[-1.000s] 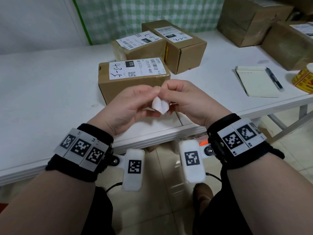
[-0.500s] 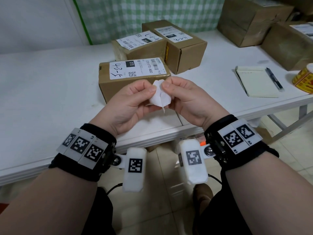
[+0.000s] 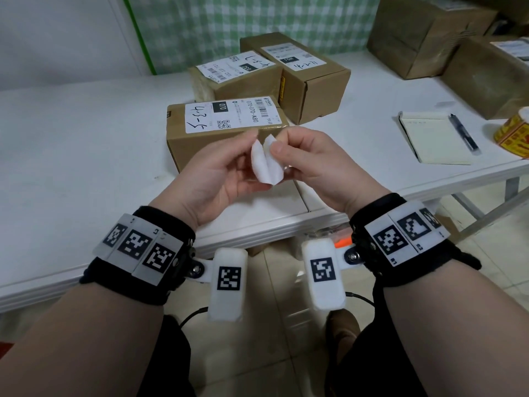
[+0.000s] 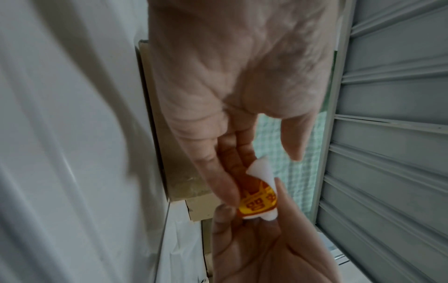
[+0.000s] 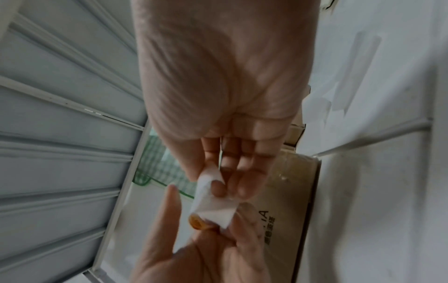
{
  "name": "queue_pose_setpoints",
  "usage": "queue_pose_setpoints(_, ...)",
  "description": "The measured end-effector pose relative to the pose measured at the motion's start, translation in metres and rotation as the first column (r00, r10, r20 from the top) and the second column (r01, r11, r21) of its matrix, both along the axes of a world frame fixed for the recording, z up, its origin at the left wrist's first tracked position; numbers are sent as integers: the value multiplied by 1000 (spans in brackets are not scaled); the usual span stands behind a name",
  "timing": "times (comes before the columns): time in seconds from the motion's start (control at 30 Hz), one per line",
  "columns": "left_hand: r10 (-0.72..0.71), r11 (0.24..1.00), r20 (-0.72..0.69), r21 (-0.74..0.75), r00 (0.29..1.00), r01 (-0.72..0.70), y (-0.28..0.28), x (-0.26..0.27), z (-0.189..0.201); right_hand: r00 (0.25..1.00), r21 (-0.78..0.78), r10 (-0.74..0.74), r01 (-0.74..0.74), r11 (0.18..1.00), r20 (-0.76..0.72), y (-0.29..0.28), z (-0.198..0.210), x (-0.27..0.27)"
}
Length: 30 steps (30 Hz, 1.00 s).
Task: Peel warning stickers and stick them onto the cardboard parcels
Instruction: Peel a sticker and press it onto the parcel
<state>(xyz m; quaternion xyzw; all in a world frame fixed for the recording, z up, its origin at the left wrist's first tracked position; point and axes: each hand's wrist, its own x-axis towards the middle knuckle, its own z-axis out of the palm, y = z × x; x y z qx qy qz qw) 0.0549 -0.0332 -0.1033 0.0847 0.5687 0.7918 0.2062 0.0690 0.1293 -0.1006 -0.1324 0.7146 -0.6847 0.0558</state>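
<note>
Warning sticker (image 3: 259, 163), partly split from its white backing (image 3: 273, 164), held above the worktop (image 3: 86, 144) edge before the nearest parcel (image 3: 217, 133); my left hand (image 3: 217, 179) pinches the sticker, my right hand (image 3: 320, 170) the backing, fingers clamped.

Your head view was evenly lit and sharp, bowed at the edges; both wrist views were dimmer, soft and motion-blurred.
</note>
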Motion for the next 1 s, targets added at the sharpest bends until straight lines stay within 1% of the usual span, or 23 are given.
queue_pose_setpoints(0.03, -8, 998, -34, -67, 999, 6, 1, 2, 0, 1000, 14, 6, -6, 1000, 4, -1, 1, 1)
queue_pose_setpoints(0.1, -11, 992, -60, -125, 998, 3, 3, 3, -1, 1000, 28, -2, 1, 1000, 24, -3, 2, 2)
queue_pose_setpoints(0.23, -9, 991, -62, -131, 998, 0, 3, 3, -1, 999, 101, -38, 35, 994, 25, -6, 2, 2)
queue_pose_setpoints(0.3, -10, 996, -55, -94, 998, 5, 2, 2, -2, 999, 88, -43, 40, 995, 30, -6, 1, 2)
queue_pose_setpoints(0.5, -17, 997, -42, 80, 999, 21, 1, 0, -2, 995, -116, -36, 47, 992, 97, -1, 1, 0)
queue_pose_setpoints(0.63, -13, 976, -12, 217, 1000, 16, 0, -3, -6, 990, -275, -30, 68, 959, 139, -1, 3, 0)
queue_pose_setpoints(0.7, -7, 968, 12, 250, 1000, 3, 1, -3, -6, 984, -337, -46, 103, 936, 173, 0, 4, -1)
queue_pose_setpoints(0.73, -3, 968, 23, 250, 1000, -3, 1, -3, -6, 982, -337, -56, 116, 935, 183, 1, 5, -1)
queue_pose_setpoints(0.87, 36, 983, 20, 177, 999, -39, 0, -1, -1, 979, -222, -103, 141, 965, 174, 3, 4, -1)
queue_pose_setpoints(1.0, 67, 997, -16, 40, 998, -66, -1, 0, 2, 991, 27, -119, 117, 993, 65, 6, 4, 0)
